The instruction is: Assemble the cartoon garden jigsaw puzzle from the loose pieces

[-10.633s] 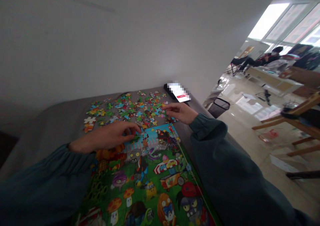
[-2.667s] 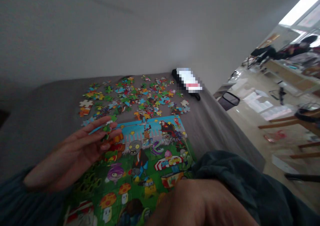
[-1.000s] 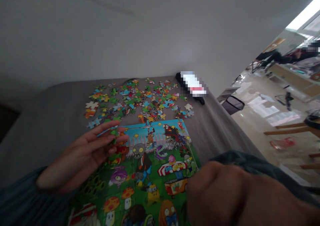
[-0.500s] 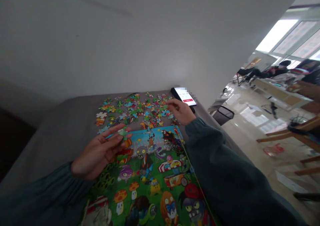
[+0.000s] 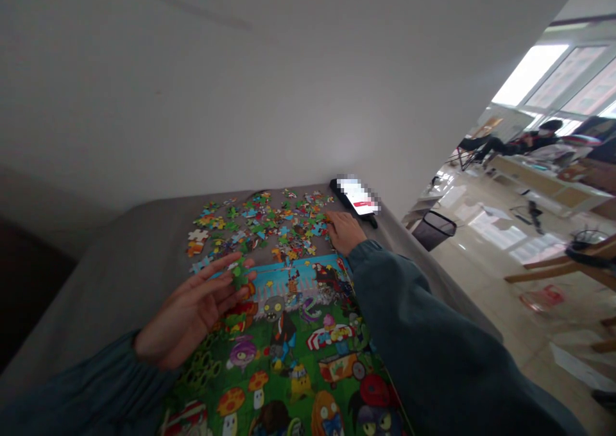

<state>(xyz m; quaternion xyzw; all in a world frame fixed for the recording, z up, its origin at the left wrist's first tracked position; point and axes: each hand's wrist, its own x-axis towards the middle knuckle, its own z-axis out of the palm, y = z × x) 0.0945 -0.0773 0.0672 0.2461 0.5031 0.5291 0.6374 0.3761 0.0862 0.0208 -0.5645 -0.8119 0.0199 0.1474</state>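
My left hand [image 5: 192,314] hangs over the top edge of a large assembled cartoon jigsaw puzzle [image 5: 289,365], with a small green puzzle piece [image 5: 238,274] held between its fingertips. My right hand [image 5: 342,232] rests at the puzzle's upper right corner, its curled fingers down on the edge of a scattered heap of loose multicoloured pieces [image 5: 260,227]. Whether those fingers hold a piece is hidden. Both my dark teal sleeves cover the forearms, and the right one hides part of the puzzle's right side.
A black phone [image 5: 356,198] with a lit screen lies on the grey fabric surface [image 5: 120,301] beyond my right hand. The surface drops to a shiny floor on the right, with a wire wastebasket [image 5: 433,230] and wooden chair legs [image 5: 553,269]. A person [image 5: 524,144] reclines far off.
My right hand has moved down from above the loose pieces to rest at their edge by the puzzle corner. My left hand has shifted slightly, still holding the green piece.
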